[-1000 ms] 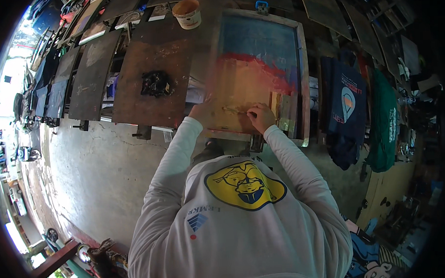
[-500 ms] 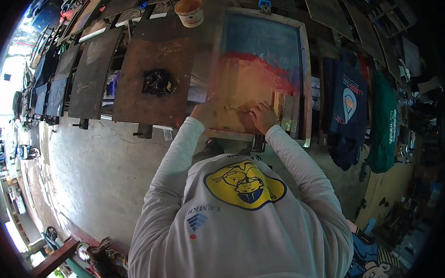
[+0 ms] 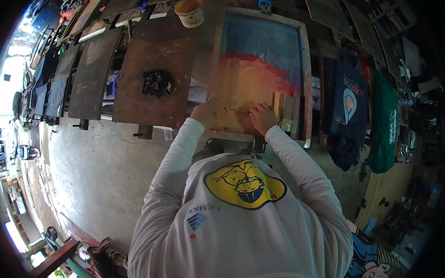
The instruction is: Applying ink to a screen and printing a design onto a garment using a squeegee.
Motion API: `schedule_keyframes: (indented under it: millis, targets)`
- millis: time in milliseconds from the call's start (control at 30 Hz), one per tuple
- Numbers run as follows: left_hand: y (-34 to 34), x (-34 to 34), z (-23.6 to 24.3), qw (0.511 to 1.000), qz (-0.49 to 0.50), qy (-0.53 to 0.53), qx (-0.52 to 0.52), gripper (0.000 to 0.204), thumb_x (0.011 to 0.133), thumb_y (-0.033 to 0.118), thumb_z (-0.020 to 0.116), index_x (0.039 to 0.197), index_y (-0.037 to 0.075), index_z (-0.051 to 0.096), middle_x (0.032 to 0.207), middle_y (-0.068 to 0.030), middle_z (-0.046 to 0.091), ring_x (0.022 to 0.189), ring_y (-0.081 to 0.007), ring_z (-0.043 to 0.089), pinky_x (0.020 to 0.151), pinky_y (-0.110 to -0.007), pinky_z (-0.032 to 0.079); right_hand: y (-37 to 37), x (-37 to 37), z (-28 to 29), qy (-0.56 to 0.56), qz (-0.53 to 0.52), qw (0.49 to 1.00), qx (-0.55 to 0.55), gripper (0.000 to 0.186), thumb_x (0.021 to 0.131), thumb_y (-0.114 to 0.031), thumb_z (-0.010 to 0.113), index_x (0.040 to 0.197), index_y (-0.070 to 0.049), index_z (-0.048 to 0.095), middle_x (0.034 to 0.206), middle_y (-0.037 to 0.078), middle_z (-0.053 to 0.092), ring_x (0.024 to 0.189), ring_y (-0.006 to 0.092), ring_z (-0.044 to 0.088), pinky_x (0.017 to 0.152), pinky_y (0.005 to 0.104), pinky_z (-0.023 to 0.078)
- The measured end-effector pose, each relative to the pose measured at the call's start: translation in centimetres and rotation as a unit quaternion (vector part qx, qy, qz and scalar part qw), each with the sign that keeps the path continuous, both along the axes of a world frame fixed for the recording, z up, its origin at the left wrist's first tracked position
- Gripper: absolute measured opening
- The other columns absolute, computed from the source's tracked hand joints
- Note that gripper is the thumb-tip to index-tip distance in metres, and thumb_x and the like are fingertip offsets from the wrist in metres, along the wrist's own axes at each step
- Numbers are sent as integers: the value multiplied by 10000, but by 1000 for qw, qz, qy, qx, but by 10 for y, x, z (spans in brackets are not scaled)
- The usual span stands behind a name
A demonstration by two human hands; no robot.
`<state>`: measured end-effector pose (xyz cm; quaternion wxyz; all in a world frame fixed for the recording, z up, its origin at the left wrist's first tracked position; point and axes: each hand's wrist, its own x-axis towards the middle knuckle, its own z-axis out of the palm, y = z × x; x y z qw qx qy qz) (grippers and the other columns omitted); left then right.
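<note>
A wooden-framed printing screen [image 3: 305, 62] lies flat on the bench ahead of me, its mesh smeared blue at the far end, then red, then orange near me. My left hand [image 3: 204, 112] and my right hand [image 3: 262, 117] rest on the near end of the mesh. Both grip a thin pale squeegee [image 3: 237, 110] that spans between them. My white long sleeves run up from my shirt, which has a yellow print.
A paint tub [image 3: 189, 11] stands beyond the screen's far left corner. A black rag [image 3: 157, 82] lies on a brown board [image 3: 132, 93] to the left, with more dark boards [image 3: 90, 75] further left. Dark printed shirts [image 3: 349, 110] and a green one [image 3: 384, 128] hang on the right. Concrete floor [image 3: 86, 168] is below.
Both hands stay on the squeegee at the near end of the screen. The left hand has edged slightly right and nearer.
</note>
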<state>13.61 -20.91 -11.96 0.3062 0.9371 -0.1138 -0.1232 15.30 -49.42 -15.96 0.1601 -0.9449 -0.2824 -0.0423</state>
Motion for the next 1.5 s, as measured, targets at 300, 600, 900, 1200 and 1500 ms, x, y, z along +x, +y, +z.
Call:
schedule_keyframes:
  millis: [300, 600, 900, 1200, 1500]
  targets:
    - [0, 0, 1, 1000, 6, -1, -3, 531, 833, 111, 549, 1354, 83, 445, 1481, -224, 428, 1067, -431, 617, 896, -514, 518, 2, 9, -2, -7, 28, 997, -68, 151, 870, -200, 633, 958, -80, 658, 1047, 80, 599, 1068, 283, 529, 893, 445, 455]
    - [2, 2, -2, 1000, -2, 17, 6, 616, 860, 230, 561, 1436, 70, 412, 1512, -178, 416, 1065, -416, 630, 915, -492, 515, 6, 14, -2, -34, -17, 996, -82, 152, 865, -216, 644, 953, -95, 666, 1026, 76, 590, 1059, 284, 536, 875, 450, 475]
    - [1, 2, -5, 1000, -7, 1, 7, 547, 846, 140, 547, 1368, 35, 422, 1472, -246, 431, 1034, -431, 632, 871, -515, 523, -9, 13, -4, -12, -1, 1000, -14, 120, 845, -176, 668, 928, -95, 696, 1006, 57, 586, 1035, 267, 546, 878, 404, 498]
    - [0, 2, -2, 999, -1, 42, 18, 606, 864, 290, 608, 1410, 95, 432, 1529, -173, 399, 1132, -417, 601, 962, -487, 495, -5, 10, -3, 10, 5, 1000, 25, 124, 856, -177, 632, 939, -86, 635, 1054, 93, 575, 1058, 303, 555, 879, 463, 488]
    - [-2, 0, 7, 999, -3, 38, 19, 643, 864, 318, 613, 1442, 113, 418, 1524, -181, 404, 1129, -421, 604, 967, -484, 495, -2, 14, -2, 39, -17, 999, 20, 128, 851, -174, 620, 946, -88, 617, 1024, 106, 585, 1047, 318, 567, 880, 483, 480]
